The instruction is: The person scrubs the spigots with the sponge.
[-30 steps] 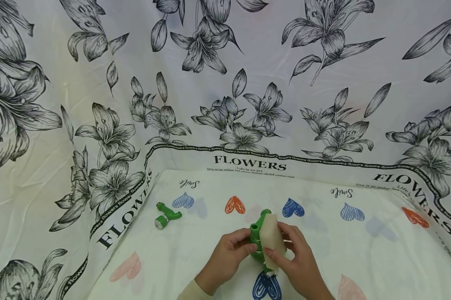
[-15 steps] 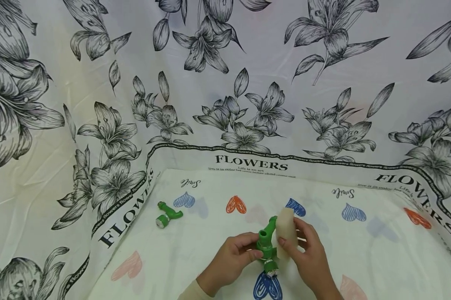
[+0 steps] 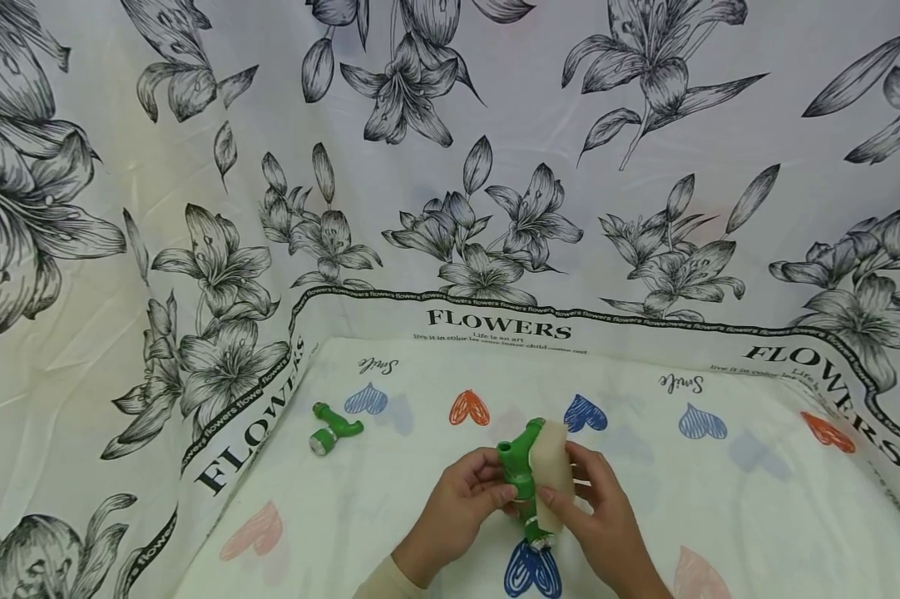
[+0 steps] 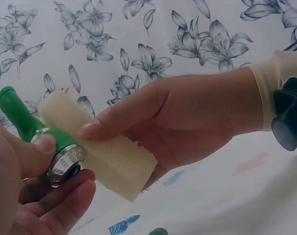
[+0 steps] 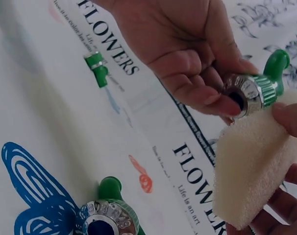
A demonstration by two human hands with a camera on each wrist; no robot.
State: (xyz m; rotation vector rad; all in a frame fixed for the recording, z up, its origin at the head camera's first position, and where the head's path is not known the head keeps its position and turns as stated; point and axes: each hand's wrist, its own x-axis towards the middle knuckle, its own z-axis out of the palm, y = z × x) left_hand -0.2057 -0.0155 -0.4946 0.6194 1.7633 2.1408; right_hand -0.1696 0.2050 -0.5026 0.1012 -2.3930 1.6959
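In the head view my left hand [image 3: 465, 503] pinches a green plastic tap [image 3: 517, 460] with a silver-coloured collar. My right hand [image 3: 600, 516] grips a cream sponge block [image 3: 553, 466], thumb on the near face and fingers behind. Sponge and tap meet side by side; in the left wrist view the sponge [image 4: 121, 161] lies against the far side of the tap [image 4: 21, 112]. Below the hands a second green tap [image 3: 532, 526] rests on the cloth, partly hidden; the right wrist view shows its silver collar [image 5: 107, 220].
A third green tap [image 3: 335, 428] lies at the left of the white cloth [image 3: 390, 516], which is printed with hearts. Behind it rises a curtain [image 3: 435, 208] with black flower drawings.
Half a second ago the sponge stood to the right, apart from the held tap; now it is back against it. The held tap has shifted left. The far-left tap stays put.
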